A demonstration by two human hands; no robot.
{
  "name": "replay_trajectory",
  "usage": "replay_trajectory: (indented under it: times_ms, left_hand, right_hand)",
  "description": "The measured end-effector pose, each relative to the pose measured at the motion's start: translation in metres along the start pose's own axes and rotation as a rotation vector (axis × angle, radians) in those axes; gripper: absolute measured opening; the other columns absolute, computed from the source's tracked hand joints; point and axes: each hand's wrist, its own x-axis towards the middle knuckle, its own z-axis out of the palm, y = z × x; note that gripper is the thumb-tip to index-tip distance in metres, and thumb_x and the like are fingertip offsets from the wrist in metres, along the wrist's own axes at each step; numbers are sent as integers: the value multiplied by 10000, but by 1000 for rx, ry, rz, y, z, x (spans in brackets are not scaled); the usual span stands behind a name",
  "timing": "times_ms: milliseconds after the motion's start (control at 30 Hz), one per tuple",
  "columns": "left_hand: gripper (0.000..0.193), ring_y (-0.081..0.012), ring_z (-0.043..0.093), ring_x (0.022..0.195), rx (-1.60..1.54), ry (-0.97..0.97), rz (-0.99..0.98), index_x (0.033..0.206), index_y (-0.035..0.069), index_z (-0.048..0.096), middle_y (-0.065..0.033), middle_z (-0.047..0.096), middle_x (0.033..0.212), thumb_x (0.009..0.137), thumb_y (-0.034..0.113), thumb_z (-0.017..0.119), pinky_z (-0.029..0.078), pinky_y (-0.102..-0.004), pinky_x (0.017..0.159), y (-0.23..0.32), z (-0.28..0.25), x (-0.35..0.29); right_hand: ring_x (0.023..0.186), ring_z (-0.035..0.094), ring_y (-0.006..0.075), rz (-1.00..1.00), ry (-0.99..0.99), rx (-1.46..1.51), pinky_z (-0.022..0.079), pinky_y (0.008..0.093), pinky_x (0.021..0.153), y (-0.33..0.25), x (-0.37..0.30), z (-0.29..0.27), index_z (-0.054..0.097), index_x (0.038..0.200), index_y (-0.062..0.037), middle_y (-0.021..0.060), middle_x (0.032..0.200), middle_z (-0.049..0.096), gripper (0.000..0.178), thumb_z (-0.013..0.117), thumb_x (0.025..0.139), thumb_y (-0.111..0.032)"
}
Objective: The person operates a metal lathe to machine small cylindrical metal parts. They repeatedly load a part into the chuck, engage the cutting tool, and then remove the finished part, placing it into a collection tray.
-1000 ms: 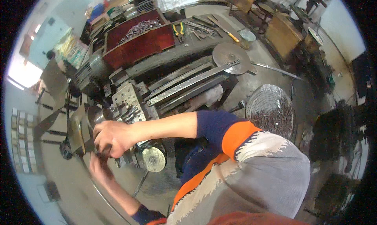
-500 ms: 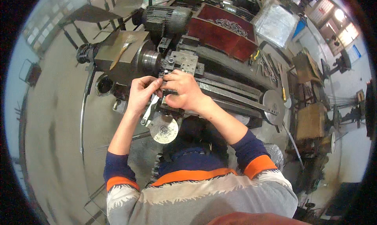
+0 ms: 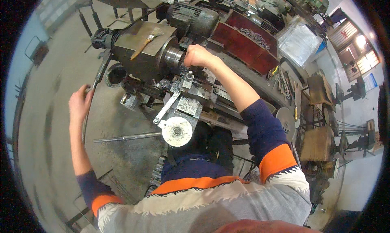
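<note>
My left hand [image 3: 80, 103] is curled at the long metal lever [image 3: 103, 67] on the left side of the lathe, its fingers round the bar. My right hand [image 3: 197, 56] is closed right beside the shiny lathe chuck [image 3: 174, 56]; its fingertips and anything in them are hidden. Below it the tool post [image 3: 188, 80] stands on the carriage, which is strewn with metal chips. A flat silver handle [image 3: 167, 107] slants down from the tool post toward the round chip-dusted handwheel [image 3: 177, 131].
A brush [image 3: 143, 47] lies on the headstock [image 3: 129, 40]. Behind stand an electric motor [image 3: 193, 18] and a dark red tray [image 3: 243, 46] holding small metal parts. Hand tools [image 3: 284, 84] lie at the right. A metal bar [image 3: 128, 138] sticks out left near the handwheel.
My hands have parted from the tool post. The left has swung left to the long lever; the right has moved up beside the chuck. The view has shifted, and the tool post now shows.
</note>
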Motion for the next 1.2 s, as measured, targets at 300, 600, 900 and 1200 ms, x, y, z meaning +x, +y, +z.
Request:
replay_trajectory:
  times_ms: [300, 600, 900, 1200]
  left_hand:
    - [281, -224, 548, 543, -362, -151, -417, 873, -21, 592, -145, 551, 607, 807, 251, 578, 430, -341, 550, -71, 20, -91]
    - [215, -365, 576, 694, 181, -170, -286, 778, -18, 532, -195, 589, 729, 723, 171, 616, 468, -442, 643, -78, 40, -79]
    - [142, -327, 613, 792, 642, -131, -415, 826, 49, 623, -160, 629, 851, 739, 93, 520, 492, -401, 662, -254, 44, -2]
    - [284, -306, 575, 978, 263, -25, -517, 998, 49, 599, -150, 595, 1057, 724, 91, 542, 457, -401, 802, -245, 61, 34]
  right_hand:
    - [590, 602, 241, -59, -51, 105, 472, 328, 605, 9, 9, 11, 642, 723, 5, 201, 636, 574, 307, 621, 573, -261]
    - [492, 551, 230, 33, -19, 45, 441, 335, 521, -12, 10, 3, 613, 653, 25, 186, 562, 552, 271, 612, 560, -230]
    - [397, 390, 251, 78, 75, 81, 357, 355, 443, -20, 12, 12, 466, 525, 52, 197, 493, 408, 266, 580, 545, -187]
    - [421, 467, 273, 4, 115, -9, 403, 369, 481, -3, 18, 20, 517, 538, 43, 207, 497, 434, 229, 570, 542, -180]
